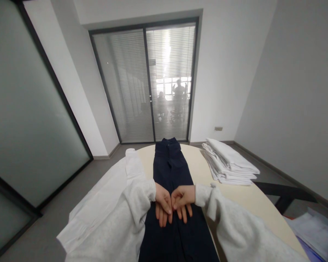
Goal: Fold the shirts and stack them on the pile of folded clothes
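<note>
Dark navy trousers [169, 167] lie lengthwise on a round cream table [251, 198], waistband at the far end and legs running toward me. My left hand [163, 204] rests on the trouser legs, its fingers stretched out and pointing back at me. Close beside it, my right hand [183, 201] lies on the same fabric, fingers also extended. The thumb sides of both hands nearly meet over the middle; whether they touch is unclear. Neither hand grips the cloth visibly. To the left is a white shirt [112, 193], partly behind my left sleeve.
A stack of folded white cloth [229, 163] sits at the table's right rim. Beyond it on the lower right are a black chair part [284, 193] and papers [314, 229]. Glass doors with blinds [169, 83] stand ahead, with blurred people behind them.
</note>
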Demonstrator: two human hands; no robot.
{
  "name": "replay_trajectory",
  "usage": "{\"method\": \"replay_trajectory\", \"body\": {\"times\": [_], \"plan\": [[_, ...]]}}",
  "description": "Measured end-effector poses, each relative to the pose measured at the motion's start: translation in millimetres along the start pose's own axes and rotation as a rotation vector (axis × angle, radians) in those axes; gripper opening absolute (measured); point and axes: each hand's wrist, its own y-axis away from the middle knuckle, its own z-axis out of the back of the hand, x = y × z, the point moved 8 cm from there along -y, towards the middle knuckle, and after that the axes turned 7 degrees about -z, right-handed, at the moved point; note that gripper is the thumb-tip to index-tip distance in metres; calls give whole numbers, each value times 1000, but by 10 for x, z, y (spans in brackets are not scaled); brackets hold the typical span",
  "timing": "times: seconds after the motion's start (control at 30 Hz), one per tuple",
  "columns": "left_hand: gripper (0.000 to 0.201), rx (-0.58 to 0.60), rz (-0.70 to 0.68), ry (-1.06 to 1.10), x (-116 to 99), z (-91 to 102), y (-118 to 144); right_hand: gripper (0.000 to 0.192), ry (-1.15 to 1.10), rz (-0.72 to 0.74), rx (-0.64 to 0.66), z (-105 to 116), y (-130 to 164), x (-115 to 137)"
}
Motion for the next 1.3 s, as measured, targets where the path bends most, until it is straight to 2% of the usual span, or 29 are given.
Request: {"method": "replay_trajectory", "body": {"times": [0.07,0.13,0.17,0.23,0.33,0.37,0.43,0.53,0.6,0.67,0.77,0.83,0.9,0.93,0.97,1.0,1.07,1.13,1.2,1.23,1.27,1.3], "plan": [[44,-149,-118,1,-81,135,94,38,50,129,-439,439,9,13],[46,-429,-236,-26,-142,419,304,30,133,119,-824,754,96,-30],[45,-593,-268,-46,-144,589,441,28,175,64,-953,842,123,-64],[39,-944,-251,-94,-70,931,739,30,273,-63,-1096,917,130,-108],[29,-1438,-69,-180,165,1300,1135,32,461,-133,-1140,897,72,-53],[26,-1556,-8,-239,226,1364,1221,29,501,-124,-1123,881,44,-27],[25,-1690,71,-431,270,1430,1302,26,440,-102,-1041,867,-8,-27],[32,-1702,101,-711,252,1450,1276,27,30,-25,-894,871,-38,-95],[32,-1680,103,-759,266,1458,1257,23,-263,59,-815,840,-37,-112],[31,-1656,101,-761,281,1471,1244,18,-400,101,-699,729,-67,-95],[32,-1631,99,-773,280,1486,1232,27,-312,7,-397,381,-138,-46],[32,-1635,103,-782,273,1489,1242,33,-132,-120,-76,47,-102,-24],[31,-1647,122,-786,273,1489,1266,38,44,-251,247,-224,77,-43],[31,-1662,140,-786,276,1488,1287,40,91,-280,332,-263,179,-39],[30,-1682,160,-785,281,1487,1313,43,105,-272,335,-221,251,-16],[31,-1708,184,-780,288,1488,1344,44,97,-231,257,-100,285,21],[33,-1765,231,-766,301,1495,1406,47,66,-122,-77,333,304,73],[37,-1771,295,-753,308,1530,1431,47,105,-60,-534,881,360,49],[41,-1716,386,-751,301,1603,1420,44,264,18,-1010,1326,483,57],[41,-1679,429,-750,287,1650,1411,41,393,74,-1176,1439,509,87],[41,-1647,465,-748,264,1703,1407,41,531,124,-1277,1494,487,111],[40,-1625,489,-745,231,1758,1409,44,663,150,-1306,1510,408,112]]}}
